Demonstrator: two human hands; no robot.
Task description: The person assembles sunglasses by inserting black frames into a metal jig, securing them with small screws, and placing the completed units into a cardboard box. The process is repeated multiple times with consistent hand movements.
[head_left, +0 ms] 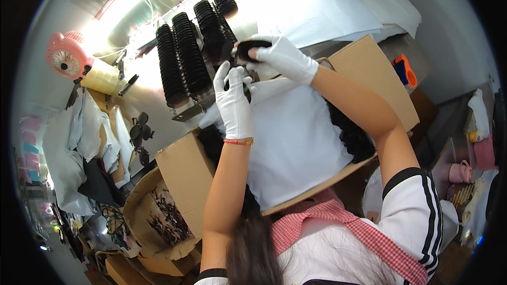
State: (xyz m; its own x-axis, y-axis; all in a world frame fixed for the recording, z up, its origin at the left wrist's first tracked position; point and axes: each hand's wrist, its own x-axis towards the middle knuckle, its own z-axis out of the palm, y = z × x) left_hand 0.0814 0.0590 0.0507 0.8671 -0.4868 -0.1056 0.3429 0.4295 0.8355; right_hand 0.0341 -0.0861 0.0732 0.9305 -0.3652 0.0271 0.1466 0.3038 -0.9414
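My right hand (288, 59), in a white glove, grips a dark rounded lens (253, 51) that looks like part of a pair of sunglasses. Close beside it is my left hand (235, 100), also gloved, its fingers curled round something dark that is mostly hidden. Both hands are above the far edge of an open cardboard box (182, 179). A white sheet (296, 132) covers most of the box's contents, and black pieces (355, 137) show along its sides. Just beyond my hands stand long rows of black rounded pieces (185, 55) in metal racks.
Left on the table are a pink fan (67, 58), a yellow roll (100, 76), a black marker (128, 85) and dark sunglasses (140, 136). White sheets (322, 13) lie at the back. An orange and blue tool (405, 70) is at right. Another carton (138, 206) stands lower left.
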